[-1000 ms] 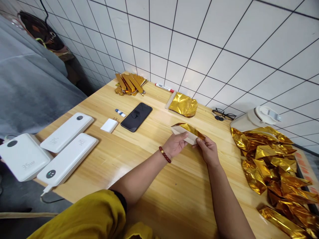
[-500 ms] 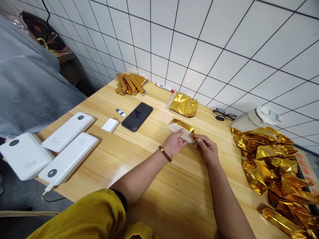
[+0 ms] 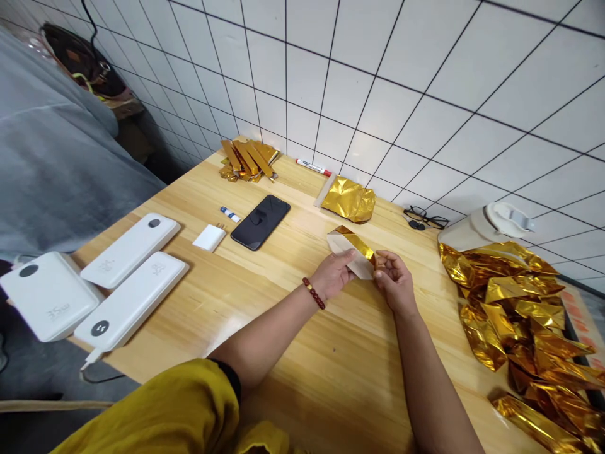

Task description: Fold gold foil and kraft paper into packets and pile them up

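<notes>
Between my hands, just above the wooden table, is a small folded piece of gold foil paper with a pale grey-beige face towards me and a shiny gold strip along its far side. My left hand, with a red bead bracelet at the wrist, pinches its near edge, thumb on top. My right hand grips the right end between thumb and fingers, which hide that corner. Behind it lies a flat gold foil piece with a pale edge. Crumpled gold foil pieces are heaped at the right.
Folded gold strips lie at the far left corner. A phone, a white charger and white power banks stand left. Along the wall are a marker, glasses and a white tumbler. A person in grey is at the left.
The folded foil paper has shifted slightly right and turned, so more of its pale face shows. My right fingers have moved up along its right end.
</notes>
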